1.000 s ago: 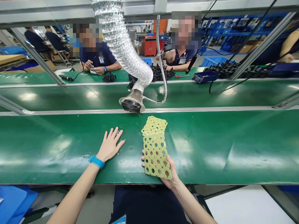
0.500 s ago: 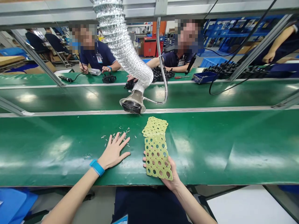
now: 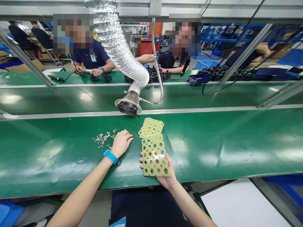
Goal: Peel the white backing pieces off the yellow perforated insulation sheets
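Note:
My right hand [image 3: 168,176] grips a yellow-green sheet [image 3: 153,162] with rows of round holes, its thumb along the right edge and fingertips showing at the left. More such sheets [image 3: 151,126] lie on the green tabletop just beyond it, partly overlapped. My left hand [image 3: 121,142], with a blue band on the wrist, is on the table to the left of the sheets. Its fingers are drawn together; whether a small piece is between the fingertips is hidden. Left of that hand lies a loose scatter of small pale, pin-like pieces [image 3: 103,138].
A silver flexible duct with a grilled hood [image 3: 129,105] hangs over the table's far edge. Across the bench, two co-workers [image 3: 91,58] sit by black parts [image 3: 153,75] and a blue bin [image 3: 199,78]. A white board [image 3: 243,205] is at lower right.
My left hand went from spread flat over the small pieces to drawn-in fingers, moving right and uncovering them. My right hand still holds the sheet. The camera view shifted slightly.

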A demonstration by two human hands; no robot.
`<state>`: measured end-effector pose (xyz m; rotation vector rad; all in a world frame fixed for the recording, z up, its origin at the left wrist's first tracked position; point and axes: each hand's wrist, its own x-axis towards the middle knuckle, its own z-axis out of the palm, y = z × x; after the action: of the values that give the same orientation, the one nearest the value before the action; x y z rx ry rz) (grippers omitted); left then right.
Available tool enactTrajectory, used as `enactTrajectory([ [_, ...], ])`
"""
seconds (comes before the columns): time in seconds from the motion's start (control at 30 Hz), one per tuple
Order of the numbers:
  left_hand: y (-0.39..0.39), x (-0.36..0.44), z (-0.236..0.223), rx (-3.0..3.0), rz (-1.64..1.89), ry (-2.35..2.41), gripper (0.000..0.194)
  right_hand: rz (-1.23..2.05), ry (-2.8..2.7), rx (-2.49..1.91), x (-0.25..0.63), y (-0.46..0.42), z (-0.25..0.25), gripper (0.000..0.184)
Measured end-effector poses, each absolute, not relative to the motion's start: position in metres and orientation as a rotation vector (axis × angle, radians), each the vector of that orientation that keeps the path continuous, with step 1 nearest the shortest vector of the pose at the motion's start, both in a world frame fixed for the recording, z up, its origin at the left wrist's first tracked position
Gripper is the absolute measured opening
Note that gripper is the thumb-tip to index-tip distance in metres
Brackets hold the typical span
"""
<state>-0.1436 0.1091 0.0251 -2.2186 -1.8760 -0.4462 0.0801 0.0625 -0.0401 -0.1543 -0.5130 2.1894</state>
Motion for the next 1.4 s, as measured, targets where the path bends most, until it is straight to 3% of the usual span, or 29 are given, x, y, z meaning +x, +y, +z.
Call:
enactTrajectory([
  [0.27,0.117,-0.153,0.019,-2.208,-0.595,-1.959,0.015,2.224,-0.323,-0.077,0.083,0.068,-0.043,0.069],
  [0.57,0.11,-0.142,0.021,-2.263,-0.594,-1.886,0.023,2.219,-0.329,-0.043,0.082,0.069,-0.046,0.072],
  [0.97,0.052,-0.071,0.012,-2.457,-1.311,-2.105,0.025,2.184,-0.262,-0.024,0.081,0.073,-0.05,0.074],
  [1.17,0.032,-0.041,0.013,-2.626,-1.341,-2.009,0.025,2.159,-0.235,-0.078,0.081,0.072,-0.057,0.064],
  [1.3,0.026,-0.026,0.011,-2.665,-1.344,-2.017,0.02,2.18,-0.275,-0.102,0.082,0.071,-0.058,0.075],
  [1.4,0.025,-0.021,0.007,-2.659,-1.386,-2.108,0.026,2.2,-0.305,-0.129,0.082,0.071,-0.056,0.079],
])
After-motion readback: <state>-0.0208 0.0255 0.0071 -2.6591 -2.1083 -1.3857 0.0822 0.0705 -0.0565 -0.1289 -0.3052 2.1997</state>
